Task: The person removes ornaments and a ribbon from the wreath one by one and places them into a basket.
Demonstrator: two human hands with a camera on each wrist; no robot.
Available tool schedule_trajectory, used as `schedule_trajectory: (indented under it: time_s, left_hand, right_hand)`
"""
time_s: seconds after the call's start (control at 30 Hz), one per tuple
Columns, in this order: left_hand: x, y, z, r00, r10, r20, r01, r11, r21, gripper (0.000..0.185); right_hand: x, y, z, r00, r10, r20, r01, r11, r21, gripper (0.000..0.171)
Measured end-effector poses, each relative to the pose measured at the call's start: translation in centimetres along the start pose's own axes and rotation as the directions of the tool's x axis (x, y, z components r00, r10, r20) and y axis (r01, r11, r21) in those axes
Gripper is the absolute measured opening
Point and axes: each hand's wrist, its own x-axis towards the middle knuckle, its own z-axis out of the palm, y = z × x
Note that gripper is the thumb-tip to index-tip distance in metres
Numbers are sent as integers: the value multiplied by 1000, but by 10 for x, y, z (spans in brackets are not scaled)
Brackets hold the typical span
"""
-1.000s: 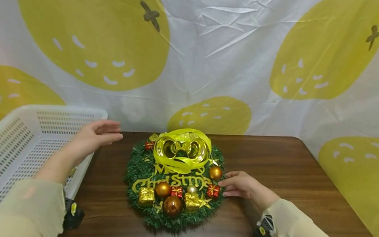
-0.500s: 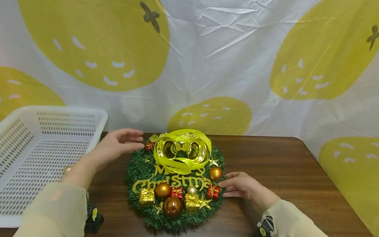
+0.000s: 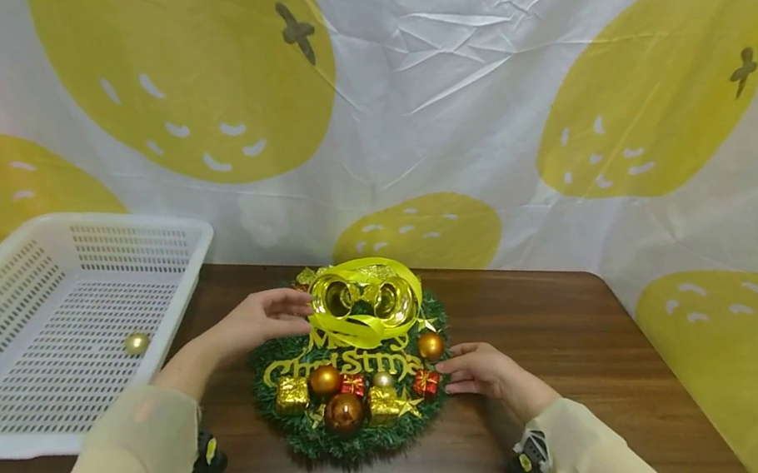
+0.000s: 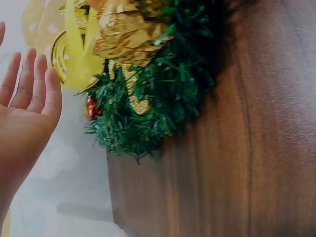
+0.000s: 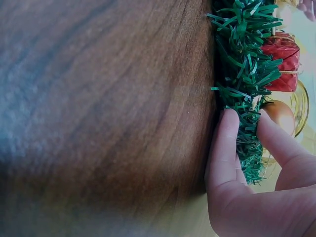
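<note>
A green tinsel Christmas wreath (image 3: 371, 432) lies on the table, with gold lettering, baubles and small wrapped gift boxes on its front. Two shiny gold bells (image 3: 396, 301) with a yellow ribbon (image 3: 365, 330) sit at its upper part. My left hand (image 3: 264, 320) hovers over the wreath's upper left, fingertips right beside the bells. In the left wrist view its fingers (image 4: 37, 81) are extended and hold nothing. At the wreath's right edge, my right hand (image 3: 487, 374) pinches the green tinsel (image 5: 247, 140) between thumb and fingers, near an orange bauble (image 3: 431, 345) and a red gift box (image 3: 426, 382).
A white slotted basket (image 3: 182, 284) stands at the left of the table, with one small gold ball (image 3: 136, 343) inside. Behind the brown wooden table (image 3: 564, 381) hangs a white cloth (image 3: 452, 131) with yellow fruit prints.
My left hand has moved right from the basket's edge to the bells, uncovering the gold ball in the basket. My right hand keeps its hold on the wreath's edge.
</note>
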Motion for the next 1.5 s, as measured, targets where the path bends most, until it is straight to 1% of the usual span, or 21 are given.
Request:
schedule_trajectory:
  time_s: [0.07,0.17,0.47,0.63,0.8,0.93,1.13,1.27,1.5]
  left_hand:
    - [0,-2,2,1000,2,26,-2,1000,-3,56]
    - [0,-6,6,999,-6,45,7,1000,-15,56]
    - [-2,-14,17,997,-32,72,38,995,-87,58]
    - [-4,-19,22,995,-34,89,42,996,-83,58]
    - [-5,-24,26,994,-57,91,64,995,-79,55]
    - [-6,-27,28,993,-56,101,65,994,-89,54]
    - [-7,-32,29,992,-57,113,68,993,-98,58]
    - [-7,-34,30,989,-50,142,64,993,-95,60]
    - [-6,-32,35,976,-34,217,48,997,-58,59]
  right_hand:
    - [0,0,0,1000,0,0,0,1000,0,67]
    - [0,0,0,1000,-2,1,2,1000,-3,67]
    - [-1,0,0,1000,-2,-6,2,1000,-7,67]
    - [0,0,0,1000,-4,1,4,1000,-1,66]
    - [0,1,0,1000,-1,6,1,1000,6,66]
    - [0,0,0,1000,-2,6,2,1000,4,68]
    - [0,-1,0,1000,-5,11,5,1000,6,68]
    - [0,-1,0,1000,-5,14,5,1000,2,68]
    - [0,0,0,1000,-1,3,1,1000,4,68]
